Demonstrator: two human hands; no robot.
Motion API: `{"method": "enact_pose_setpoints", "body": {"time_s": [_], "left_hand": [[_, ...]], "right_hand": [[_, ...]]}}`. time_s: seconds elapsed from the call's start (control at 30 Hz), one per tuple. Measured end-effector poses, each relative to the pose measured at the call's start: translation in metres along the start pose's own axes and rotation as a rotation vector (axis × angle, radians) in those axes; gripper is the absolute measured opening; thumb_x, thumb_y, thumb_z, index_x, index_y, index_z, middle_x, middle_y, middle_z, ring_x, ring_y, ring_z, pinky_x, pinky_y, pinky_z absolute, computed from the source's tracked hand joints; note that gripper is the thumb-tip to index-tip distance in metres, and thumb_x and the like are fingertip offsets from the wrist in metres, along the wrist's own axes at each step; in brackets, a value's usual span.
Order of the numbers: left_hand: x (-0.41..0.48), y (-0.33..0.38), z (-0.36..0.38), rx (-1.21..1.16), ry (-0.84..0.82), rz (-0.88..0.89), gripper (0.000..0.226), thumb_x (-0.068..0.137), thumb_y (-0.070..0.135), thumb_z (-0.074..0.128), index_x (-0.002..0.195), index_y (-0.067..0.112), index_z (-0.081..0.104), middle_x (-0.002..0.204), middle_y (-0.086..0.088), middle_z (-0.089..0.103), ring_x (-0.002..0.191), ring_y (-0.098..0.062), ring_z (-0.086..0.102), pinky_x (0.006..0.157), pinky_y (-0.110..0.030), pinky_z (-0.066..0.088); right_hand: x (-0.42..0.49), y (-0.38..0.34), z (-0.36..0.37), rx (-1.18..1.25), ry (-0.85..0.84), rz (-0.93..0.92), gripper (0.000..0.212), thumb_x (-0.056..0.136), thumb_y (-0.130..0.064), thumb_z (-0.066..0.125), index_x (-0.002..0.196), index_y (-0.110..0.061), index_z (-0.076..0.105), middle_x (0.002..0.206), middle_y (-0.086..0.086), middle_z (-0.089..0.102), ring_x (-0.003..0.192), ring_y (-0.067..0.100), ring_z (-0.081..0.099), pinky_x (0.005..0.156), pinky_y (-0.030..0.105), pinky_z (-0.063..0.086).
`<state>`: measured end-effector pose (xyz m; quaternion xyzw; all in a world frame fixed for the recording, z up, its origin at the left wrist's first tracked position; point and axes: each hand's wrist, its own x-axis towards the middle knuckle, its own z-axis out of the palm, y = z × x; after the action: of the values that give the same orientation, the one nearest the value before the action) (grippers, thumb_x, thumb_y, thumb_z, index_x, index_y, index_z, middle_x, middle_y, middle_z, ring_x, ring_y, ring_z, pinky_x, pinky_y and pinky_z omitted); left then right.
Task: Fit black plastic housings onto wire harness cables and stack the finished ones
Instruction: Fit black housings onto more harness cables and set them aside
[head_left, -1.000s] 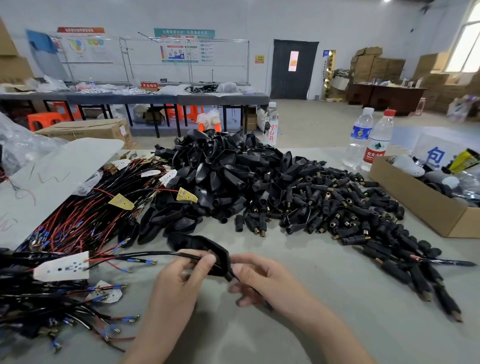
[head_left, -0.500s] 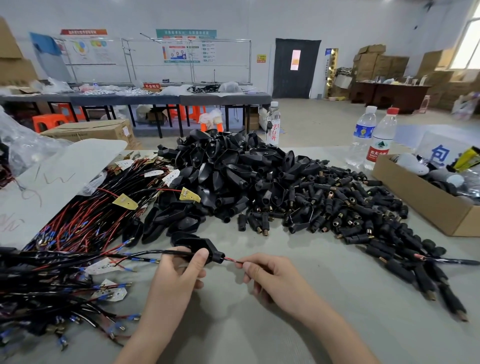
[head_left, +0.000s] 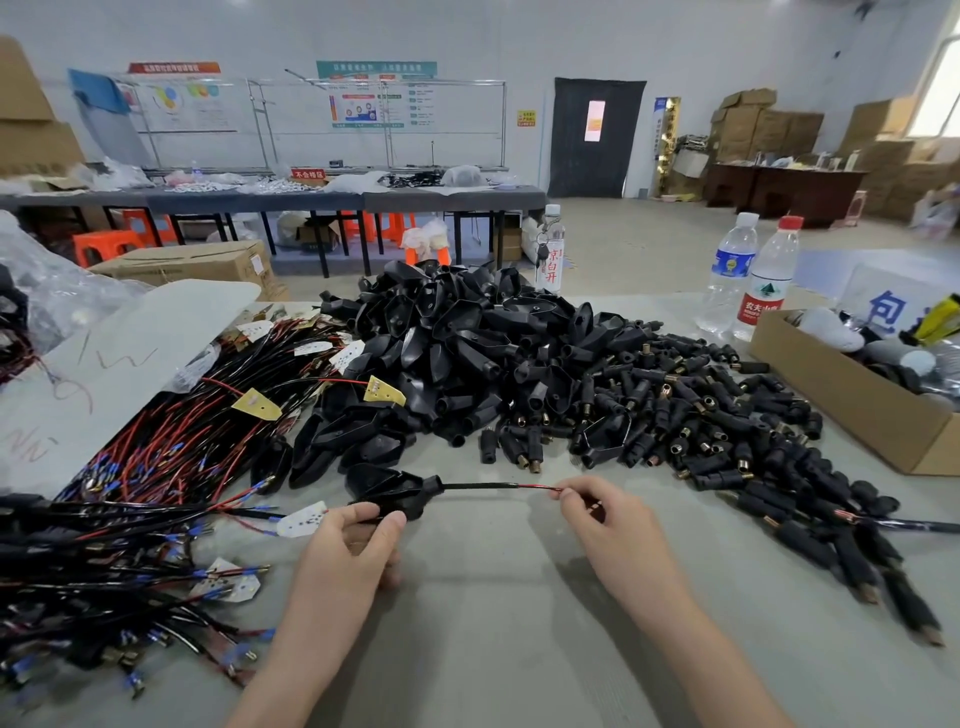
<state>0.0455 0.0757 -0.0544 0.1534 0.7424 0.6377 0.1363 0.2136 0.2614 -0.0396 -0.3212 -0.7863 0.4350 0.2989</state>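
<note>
My left hand (head_left: 345, 545) grips a black plastic housing (head_left: 395, 491) near the table's front. A black and red cable (head_left: 493, 486) runs out of the housing's narrow end to the right. My right hand (head_left: 602, 519) pinches the cable's far end. A big heap of loose black housings (head_left: 457, 353) lies behind my hands. Unfitted red and black wire harnesses (head_left: 171, 436) with small tags spread at the left. More harnesses (head_left: 93, 571) lie piled at the front left.
Small black connector plugs (head_left: 727, 431) are scattered at the right. A cardboard box (head_left: 852, 400) stands at the far right, with two water bottles (head_left: 748, 275) behind it. A grey board (head_left: 104, 364) leans at the left. Bare grey table (head_left: 493, 623) lies under my forearms.
My right hand has pulled the cable out to the right through the housing, so a longer stretch shows between my hands. My left hand kept its hold on the housing.
</note>
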Motion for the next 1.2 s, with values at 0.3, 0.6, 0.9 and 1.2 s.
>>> {"method": "enact_pose_setpoints", "body": {"time_s": [0.3, 0.6, 0.9, 1.2], "left_hand": [[-0.016, 0.008, -0.002, 0.49, 0.006, 0.246, 0.011, 0.09, 0.039, 0.068, 0.087, 0.036, 0.058, 0.071, 0.017, 0.065, 0.07, 0.007, 0.056, 0.058, -0.018, 0.037], [-0.024, 0.014, -0.005, 0.798, -0.025, 0.408, 0.013, 0.095, 0.049, 0.057, 0.085, 0.04, 0.055, 0.074, 0.015, 0.057, 0.074, -0.002, 0.052, 0.061, -0.023, 0.041], [-0.014, 0.02, -0.025, 0.702, 0.266, 0.503, 0.017, 0.097, 0.019, 0.056, 0.108, 0.014, 0.069, 0.098, -0.001, 0.061, 0.091, -0.023, 0.055, 0.079, -0.045, 0.051], [-0.008, 0.014, -0.04, 0.793, 0.037, 0.237, 0.024, 0.099, 0.027, 0.052, 0.119, 0.022, 0.064, 0.108, 0.004, 0.064, 0.106, -0.018, 0.054, 0.096, -0.038, 0.044]], "right_hand": [[0.006, 0.01, -0.016, -0.256, 0.161, -0.005, 0.016, 0.093, -0.032, 0.054, 0.085, -0.044, 0.063, 0.085, -0.027, 0.064, 0.082, -0.011, 0.055, 0.062, 0.012, 0.033], [0.005, 0.018, -0.024, -0.576, 0.116, 0.055, 0.015, 0.095, -0.036, 0.049, 0.092, -0.032, 0.063, 0.094, -0.013, 0.059, 0.095, 0.013, 0.052, 0.088, 0.036, 0.045], [-0.001, 0.006, -0.005, -0.571, 0.115, -0.161, 0.034, 0.096, -0.026, 0.052, 0.13, -0.027, 0.057, 0.122, -0.009, 0.055, 0.106, 0.008, 0.041, 0.098, 0.029, 0.039], [-0.011, 0.002, 0.037, -0.551, -0.239, -0.395, 0.045, 0.103, -0.043, 0.038, 0.148, -0.041, 0.034, 0.143, -0.025, 0.039, 0.131, 0.0, 0.03, 0.121, 0.024, 0.006]]}}
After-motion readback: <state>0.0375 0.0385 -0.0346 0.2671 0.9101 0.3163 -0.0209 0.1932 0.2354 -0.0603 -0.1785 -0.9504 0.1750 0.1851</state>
